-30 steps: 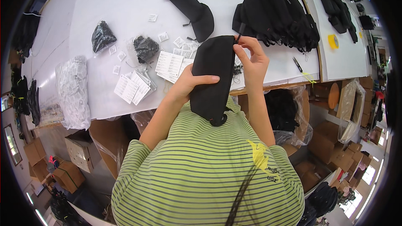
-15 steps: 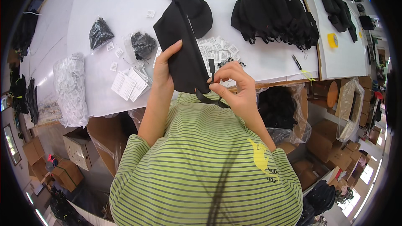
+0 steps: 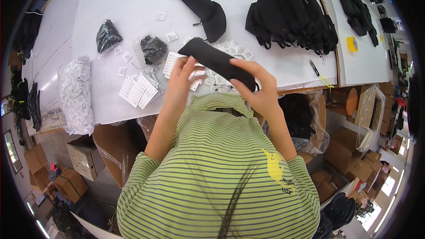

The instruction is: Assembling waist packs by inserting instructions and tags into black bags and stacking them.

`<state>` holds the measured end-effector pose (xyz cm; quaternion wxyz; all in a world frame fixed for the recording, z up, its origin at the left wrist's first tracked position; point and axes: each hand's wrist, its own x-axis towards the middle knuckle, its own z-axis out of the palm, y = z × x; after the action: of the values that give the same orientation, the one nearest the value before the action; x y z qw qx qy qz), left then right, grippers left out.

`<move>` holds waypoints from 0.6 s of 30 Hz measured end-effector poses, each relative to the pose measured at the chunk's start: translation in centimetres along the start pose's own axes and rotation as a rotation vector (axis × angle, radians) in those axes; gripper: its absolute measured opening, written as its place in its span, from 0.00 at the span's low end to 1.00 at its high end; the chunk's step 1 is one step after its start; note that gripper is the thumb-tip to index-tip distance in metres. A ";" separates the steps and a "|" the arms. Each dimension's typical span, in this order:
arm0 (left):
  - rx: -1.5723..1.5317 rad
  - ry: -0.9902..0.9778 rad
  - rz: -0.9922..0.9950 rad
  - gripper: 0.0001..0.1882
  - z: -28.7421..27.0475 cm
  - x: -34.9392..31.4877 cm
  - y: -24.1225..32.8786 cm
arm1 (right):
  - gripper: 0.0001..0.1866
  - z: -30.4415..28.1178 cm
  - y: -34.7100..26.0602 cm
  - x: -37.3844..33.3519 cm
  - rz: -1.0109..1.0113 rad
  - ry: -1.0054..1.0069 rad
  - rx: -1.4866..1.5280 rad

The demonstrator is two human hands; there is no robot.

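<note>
A slim black fabric pouch [image 3: 216, 59] slants over the table, held at its lower right end by my right hand [image 3: 262, 89], thumb on the near side and fingers along the far edge. Close to the pouch's other end is my left hand [image 3: 179, 79]; its fingers are apart and slightly blurred, and it does not grip the pouch. A small dark loop shows at the pouch's right end. Loose white printed tags [image 3: 215, 79] lie beneath and around the pouch. Beyond it rests another black pouch [image 3: 204, 12], curved, with a small pull at its side.
Many black pouches [image 3: 287, 15] are heaped at the far right, near snips [image 3: 314, 67] and yellow tape [image 3: 352, 44]. To the left lie bags of small black parts [image 3: 107, 36], [image 3: 152, 48], white cards [image 3: 138, 89] and a plastic-wrapped white bundle [image 3: 75, 95]. Cardboard boxes [image 3: 343, 146] stand below.
The pouch has turned from upright to a slant and come lower. My left hand has let go of it; my right hand has moved from the pull at its corner to grasping its end.
</note>
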<state>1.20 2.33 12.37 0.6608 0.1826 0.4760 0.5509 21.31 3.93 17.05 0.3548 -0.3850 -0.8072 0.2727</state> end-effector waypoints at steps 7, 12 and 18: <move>0.545 -0.192 0.432 0.20 -2.0 -1.0 2.9 | 0.21 -1.2 1.6 -1.0 0.573 0.071 0.989; 0.499 -0.191 0.335 0.10 -2.8 -0.4 1.9 | 0.20 -1.2 2.1 -1.4 0.398 -0.008 0.601; 0.748 -0.252 0.175 0.11 -4.3 0.5 -0.5 | 0.08 -2.8 8.6 -5.3 0.620 0.136 0.475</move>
<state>-2.10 1.38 9.71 0.5523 0.5165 0.5417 0.3671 29.61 4.84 10.62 0.3876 -0.5347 -0.5419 0.5198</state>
